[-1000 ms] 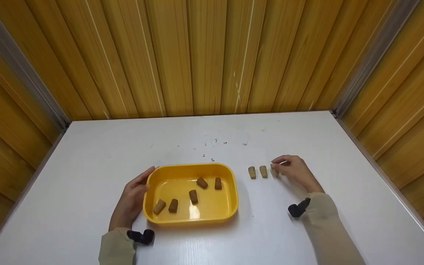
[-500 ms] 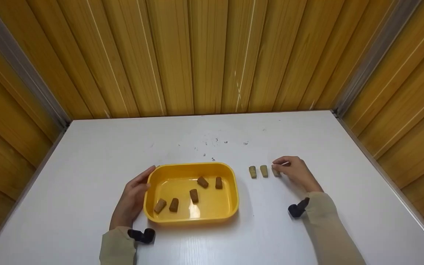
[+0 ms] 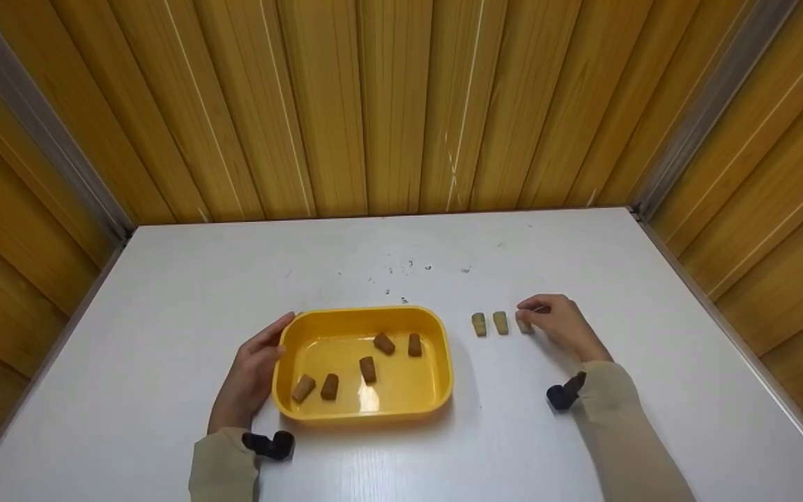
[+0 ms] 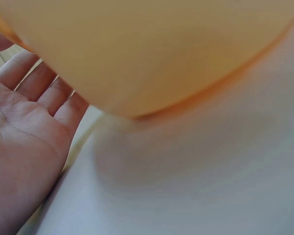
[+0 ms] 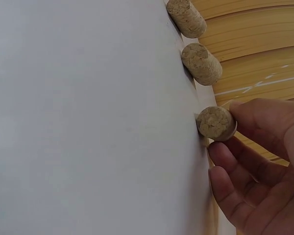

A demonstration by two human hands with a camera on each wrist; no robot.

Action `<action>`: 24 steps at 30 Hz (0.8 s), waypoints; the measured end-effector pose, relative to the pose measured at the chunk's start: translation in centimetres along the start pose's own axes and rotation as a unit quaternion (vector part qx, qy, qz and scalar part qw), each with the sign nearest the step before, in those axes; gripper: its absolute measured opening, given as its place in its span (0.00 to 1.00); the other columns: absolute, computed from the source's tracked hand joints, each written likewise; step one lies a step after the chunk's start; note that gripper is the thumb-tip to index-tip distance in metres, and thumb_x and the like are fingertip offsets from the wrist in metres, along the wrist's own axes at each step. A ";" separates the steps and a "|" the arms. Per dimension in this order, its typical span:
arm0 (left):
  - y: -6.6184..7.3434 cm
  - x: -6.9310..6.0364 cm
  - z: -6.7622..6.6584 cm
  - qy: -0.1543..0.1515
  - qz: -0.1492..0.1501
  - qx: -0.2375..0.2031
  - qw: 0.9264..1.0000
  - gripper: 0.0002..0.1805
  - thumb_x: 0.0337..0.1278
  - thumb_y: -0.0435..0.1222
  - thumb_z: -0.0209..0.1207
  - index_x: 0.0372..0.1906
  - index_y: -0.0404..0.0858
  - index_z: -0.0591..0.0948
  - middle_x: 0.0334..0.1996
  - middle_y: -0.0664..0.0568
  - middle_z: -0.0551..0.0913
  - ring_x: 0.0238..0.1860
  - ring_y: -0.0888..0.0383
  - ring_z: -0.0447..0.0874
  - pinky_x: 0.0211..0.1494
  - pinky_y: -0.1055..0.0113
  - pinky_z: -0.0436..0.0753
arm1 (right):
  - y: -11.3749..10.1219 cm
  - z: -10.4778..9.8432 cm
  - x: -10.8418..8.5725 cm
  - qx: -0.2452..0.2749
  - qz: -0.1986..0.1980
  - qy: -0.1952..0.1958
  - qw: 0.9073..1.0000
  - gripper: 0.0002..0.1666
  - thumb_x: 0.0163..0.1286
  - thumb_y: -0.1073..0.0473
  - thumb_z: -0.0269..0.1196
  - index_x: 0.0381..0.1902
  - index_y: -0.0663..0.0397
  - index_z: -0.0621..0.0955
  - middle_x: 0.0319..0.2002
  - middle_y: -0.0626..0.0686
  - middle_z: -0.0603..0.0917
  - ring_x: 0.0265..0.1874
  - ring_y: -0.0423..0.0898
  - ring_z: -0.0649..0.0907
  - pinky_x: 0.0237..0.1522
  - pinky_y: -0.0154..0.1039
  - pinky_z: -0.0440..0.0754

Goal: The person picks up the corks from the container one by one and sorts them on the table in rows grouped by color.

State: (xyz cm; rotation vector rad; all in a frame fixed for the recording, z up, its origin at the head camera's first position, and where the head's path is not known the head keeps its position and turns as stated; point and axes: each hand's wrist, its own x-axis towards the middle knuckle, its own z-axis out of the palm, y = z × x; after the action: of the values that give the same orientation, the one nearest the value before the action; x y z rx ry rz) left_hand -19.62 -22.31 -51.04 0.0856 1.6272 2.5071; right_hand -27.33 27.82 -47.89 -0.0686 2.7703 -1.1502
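Observation:
In the head view my left hand (image 3: 251, 376) holds the left side of a yellow plastic tray (image 3: 363, 419), thumb by the rim and fingers along the outer wall. The left wrist view shows that palm and the tray's blurred wall (image 4: 152, 63). My right hand (image 3: 560, 326) pinches a tapered cork stopper (image 5: 215, 123) between thumb and fingers at the tabletop, partly covered in the head view. Left of it lie two pale corks, a nearer cork (image 3: 501, 323) and a farther cork (image 3: 479, 325), side by side in a row.
Several darker brown corks lie scattered inside the tray, among them a middle cork (image 3: 368, 369). The white table (image 3: 185, 293) has small dark scuff marks beyond the tray. Wood-patterned panels (image 3: 387, 104) enclose its back and sides.
The right hand has shifted very slightly to the right with its cork at the end of the row. The left hand and the tray stay practically where they were.

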 end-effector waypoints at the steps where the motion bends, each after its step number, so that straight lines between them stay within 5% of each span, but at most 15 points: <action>1: 0.0 0.0 0.0 0.000 0.000 0.000 1.000 0.30 0.60 0.23 0.46 0.70 0.34 0.64 0.66 0.53 0.72 0.67 0.58 0.70 0.67 0.67 0.72 | 0.0 0.0 0.0 0.000 0.001 0.000 1.000 0.19 0.67 0.50 0.61 0.50 0.54 0.83 0.49 0.57 0.84 0.49 0.52 0.79 0.47 0.40 0.76; 24: 0.0 0.0 0.0 -0.005 0.004 0.021 1.000 0.31 0.60 0.24 0.46 0.71 0.34 0.63 0.68 0.51 0.70 0.66 0.62 0.70 0.68 0.68 0.71 | -1.0 -0.6 0.2 -0.013 0.003 0.008 1.000 0.19 0.69 0.53 0.58 0.53 0.55 0.82 0.49 0.58 0.83 0.48 0.52 0.80 0.46 0.39 0.75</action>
State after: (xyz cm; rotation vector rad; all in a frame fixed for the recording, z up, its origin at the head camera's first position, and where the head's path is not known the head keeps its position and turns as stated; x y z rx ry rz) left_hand -19.65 -22.28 -50.99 0.1097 1.6795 2.4738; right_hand -27.68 27.55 -46.79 -0.0538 2.7969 -1.1177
